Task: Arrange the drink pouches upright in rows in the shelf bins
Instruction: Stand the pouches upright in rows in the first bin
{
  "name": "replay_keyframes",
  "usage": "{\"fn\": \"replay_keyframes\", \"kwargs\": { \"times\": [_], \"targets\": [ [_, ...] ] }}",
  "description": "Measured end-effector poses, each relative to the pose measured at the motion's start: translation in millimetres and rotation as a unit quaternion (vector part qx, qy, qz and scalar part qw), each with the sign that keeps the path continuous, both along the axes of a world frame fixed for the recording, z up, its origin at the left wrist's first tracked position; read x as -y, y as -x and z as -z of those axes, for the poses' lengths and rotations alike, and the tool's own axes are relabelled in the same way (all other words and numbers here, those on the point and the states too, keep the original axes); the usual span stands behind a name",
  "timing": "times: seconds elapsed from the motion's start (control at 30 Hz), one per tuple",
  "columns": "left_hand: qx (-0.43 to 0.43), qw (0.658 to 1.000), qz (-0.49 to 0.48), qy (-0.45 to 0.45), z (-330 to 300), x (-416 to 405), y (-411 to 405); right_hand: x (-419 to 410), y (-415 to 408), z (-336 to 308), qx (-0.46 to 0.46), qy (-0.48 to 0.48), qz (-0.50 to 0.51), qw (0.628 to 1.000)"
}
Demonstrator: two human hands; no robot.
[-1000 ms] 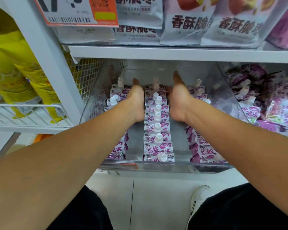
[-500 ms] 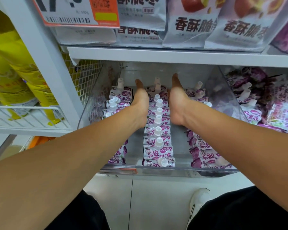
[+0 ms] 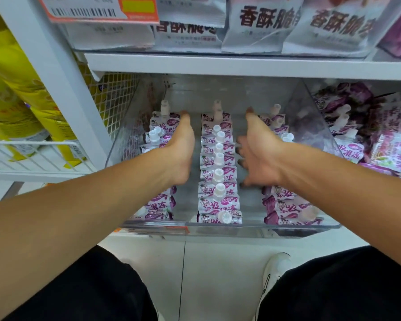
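A clear plastic bin (image 3: 229,229) on the shelf holds three rows of purple-and-white drink pouches with white caps. The middle row (image 3: 218,181) stands upright from front to back. My left hand (image 3: 180,151) lies flat between the left row (image 3: 160,205) and the middle row, palm facing the middle row, holding nothing. My right hand (image 3: 259,156) is on the other side of the middle row, fingers spread and a small gap away from it, next to the right row (image 3: 287,207). My arms hide parts of both outer rows.
A second bin at the right holds loose, jumbled purple pouches (image 3: 368,135). Grey snack bags (image 3: 264,26) fill the shelf above. Yellow bags (image 3: 16,107) sit on a wire rack at left, behind a white upright post (image 3: 63,89). My shoe (image 3: 273,272) shows on the floor below.
Both hands were pressed against the sides of the middle row; now they have moved apart, the right hand opening its fingers and drawing back to the right.
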State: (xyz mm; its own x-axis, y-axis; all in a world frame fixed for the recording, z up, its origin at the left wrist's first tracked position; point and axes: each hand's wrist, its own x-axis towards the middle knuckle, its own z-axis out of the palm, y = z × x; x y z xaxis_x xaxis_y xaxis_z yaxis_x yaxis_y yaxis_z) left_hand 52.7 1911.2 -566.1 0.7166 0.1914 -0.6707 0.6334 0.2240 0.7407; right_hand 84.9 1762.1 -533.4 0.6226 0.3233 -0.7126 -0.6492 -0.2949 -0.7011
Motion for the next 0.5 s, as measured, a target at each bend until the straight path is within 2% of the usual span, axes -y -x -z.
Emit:
{"fn": "replay_keyframes", "kwargs": {
  "times": [0.1,0.23,0.4,0.5],
  "targets": [
    [-0.003,0.999,0.017,0.052,-5,9,29,11,27,-3,-0.049,-0.058,-0.061,0.995],
    [0.019,0.994,0.044,0.099,-21,28,42,6,34,-7,-0.082,-0.123,-0.068,0.987],
    [-0.043,0.985,0.126,0.106,-37,15,63,32,36,-10,-0.104,-0.025,-0.081,0.991],
    [-0.071,0.978,0.140,0.140,-36,17,71,29,40,-3,-0.125,-0.055,-0.058,0.989]
  ]
}}
